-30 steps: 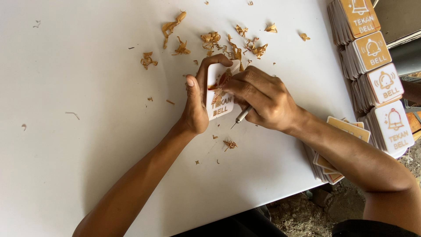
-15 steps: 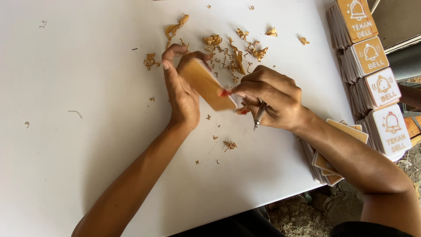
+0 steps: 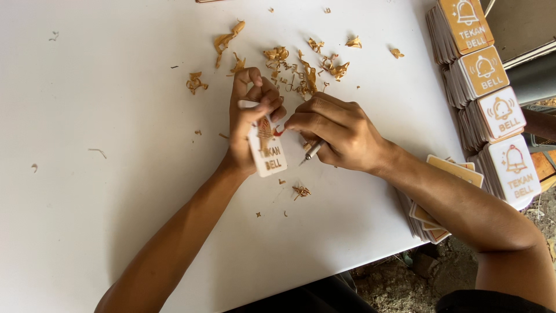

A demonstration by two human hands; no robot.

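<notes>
Now we're gripping a small white plaque (image 3: 267,152) with a bell design, tilted above the white table (image 3: 116,145). Our left hand (image 3: 250,124) is clamping it, fingers curled tight over its top edge. Our right hand (image 3: 336,130) is pinching a thin pen-like tool (image 3: 313,150), its tip hidden behind our fingers. Tan peelings (image 3: 301,69) are lying just beyond; stacked plaques (image 3: 486,93) are running off the right edge.

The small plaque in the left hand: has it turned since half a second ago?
Yes. The plaque showed its plain tan back then; now its white printed face is up, sitting slightly nearer the table's front edge, in the left hand.
</notes>
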